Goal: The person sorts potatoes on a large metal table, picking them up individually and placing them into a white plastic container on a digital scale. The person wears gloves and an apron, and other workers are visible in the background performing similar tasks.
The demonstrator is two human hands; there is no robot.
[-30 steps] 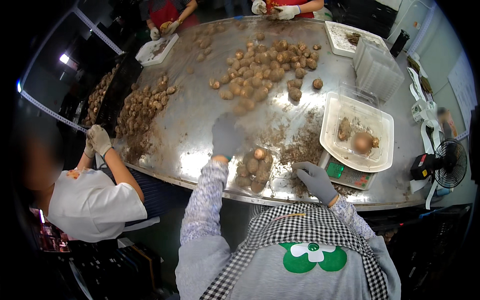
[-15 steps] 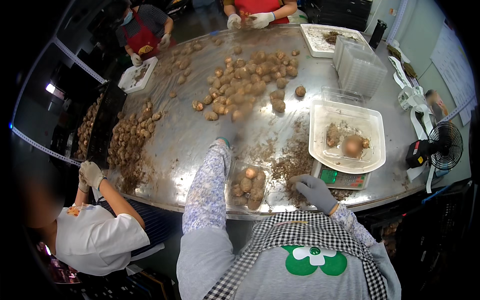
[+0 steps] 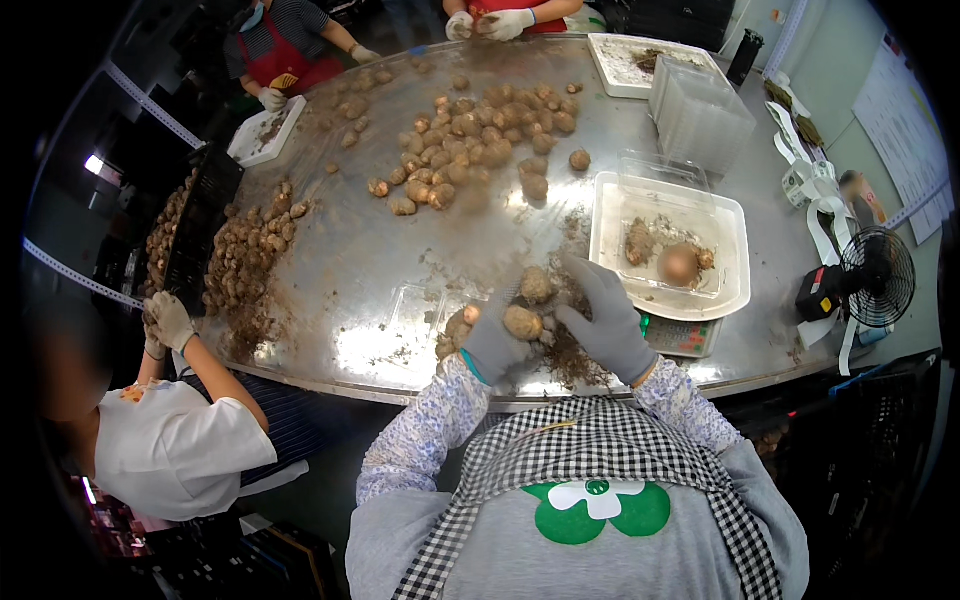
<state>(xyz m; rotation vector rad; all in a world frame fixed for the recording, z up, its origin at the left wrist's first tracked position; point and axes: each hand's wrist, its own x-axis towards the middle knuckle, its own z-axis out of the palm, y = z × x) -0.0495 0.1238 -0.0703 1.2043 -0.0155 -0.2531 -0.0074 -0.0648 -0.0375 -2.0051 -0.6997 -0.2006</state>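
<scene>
My left hand (image 3: 495,340), in a grey glove, is closed around small brown taro roots. One taro (image 3: 522,323) lies at the palm and another taro (image 3: 537,285) shows at the fingertips. Just right of them, my right hand (image 3: 612,322), also gloved in grey, is open, thumb and fingers apart and pointing toward the taros. Beneath and beside my left hand is a clear plastic box (image 3: 415,300), with taros (image 3: 452,335) in it partly hidden by that hand. A white tray (image 3: 735,290) rests on a digital scale (image 3: 690,338), holding a clear box with several taros inside.
Taros form a large heap (image 3: 470,135) mid-table and a second pile (image 3: 250,250) at left by a black crate (image 3: 205,210). Stacked clear boxes (image 3: 700,115), another white tray (image 3: 610,75) and a fan (image 3: 875,275) stand right. Gloved co-workers are left and across.
My left hand has come back from the heap toward me, now holding taros. My right hand has moved up and left from beside the scale, opening near them.
</scene>
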